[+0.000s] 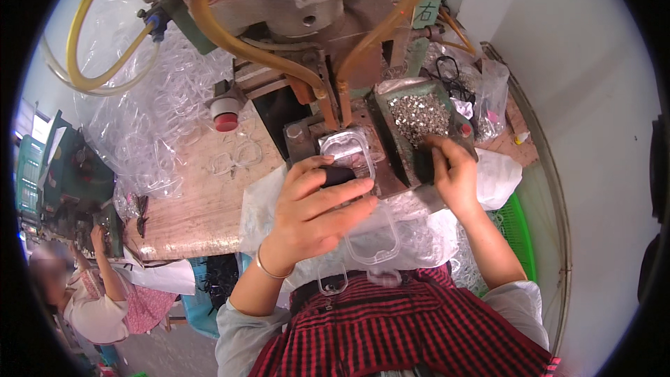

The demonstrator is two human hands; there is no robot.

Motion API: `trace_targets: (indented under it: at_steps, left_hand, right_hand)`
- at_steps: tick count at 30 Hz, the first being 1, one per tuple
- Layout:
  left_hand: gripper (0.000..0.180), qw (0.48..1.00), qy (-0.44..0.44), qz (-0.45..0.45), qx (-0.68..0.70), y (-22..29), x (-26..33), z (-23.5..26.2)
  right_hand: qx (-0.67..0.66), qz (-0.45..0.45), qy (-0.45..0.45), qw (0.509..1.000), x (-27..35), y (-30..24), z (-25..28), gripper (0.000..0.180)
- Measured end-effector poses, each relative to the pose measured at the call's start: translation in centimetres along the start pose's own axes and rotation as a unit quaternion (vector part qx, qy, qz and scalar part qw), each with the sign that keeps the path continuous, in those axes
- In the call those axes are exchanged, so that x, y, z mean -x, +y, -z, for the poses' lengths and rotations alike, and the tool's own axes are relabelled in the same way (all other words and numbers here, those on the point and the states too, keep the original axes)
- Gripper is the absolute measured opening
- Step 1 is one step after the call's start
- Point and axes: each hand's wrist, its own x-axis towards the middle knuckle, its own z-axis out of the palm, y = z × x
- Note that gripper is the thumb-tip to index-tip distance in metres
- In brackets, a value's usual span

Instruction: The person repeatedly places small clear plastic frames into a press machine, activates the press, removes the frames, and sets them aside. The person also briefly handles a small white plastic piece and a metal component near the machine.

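My left hand (317, 213), a bangle at its wrist, holds a clear plastic frame (366, 157) at the press machine's metal work plate (380, 167). Something black covers part of one finger. Further clear frames (377, 255) hang down below that hand, in front of my checked apron. To the right, my right hand (455, 173) reaches into the near edge of a green metal tray (401, 145). Small shiny metal pieces (419, 115) are heaped in this tray. The right fingertips are pinched together, and what they hold, if anything, is too small to see.
Above my hands stands the press (307, 21), with yellow hoses. A red push button (225, 122) sits at its left. Clear plastic parts (153, 112) pile up on the wooden table (202, 220). A green basket (516, 230) is at lower right; another person (98, 297) works far left.
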Motion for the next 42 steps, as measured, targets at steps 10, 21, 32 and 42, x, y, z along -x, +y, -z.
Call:
trace_targets:
  at_steps: [10, 21, 32, 42]
  left_hand:
    - [0.030, 0.999, -0.040, 0.028, 0.009, 0.2, -0.6, 0.8]
    - [0.036, 0.965, 0.099, 0.184, -0.158, 4.2, 5.2, 2.5]
    - [0.012, 0.883, 0.007, 0.284, -0.372, -19.1, 10.2, 6.6]
    - [0.032, 0.881, -0.183, 0.396, -0.181, -19.1, 11.8, 6.4]
  right_hand:
    - [0.098, -0.045, -0.002, 0.994, -1.0, 0.6, 1.0, 0.009]
    - [0.231, -0.101, -0.005, 0.968, -0.4, -0.4, 0.0, 0.012]
    - [0.150, 0.037, 0.098, 0.983, -1.1, 0.8, -0.4, 0.013]
    - [-0.161, -0.128, 0.075, 0.976, 1.3, -3.3, 1.9, 0.012]
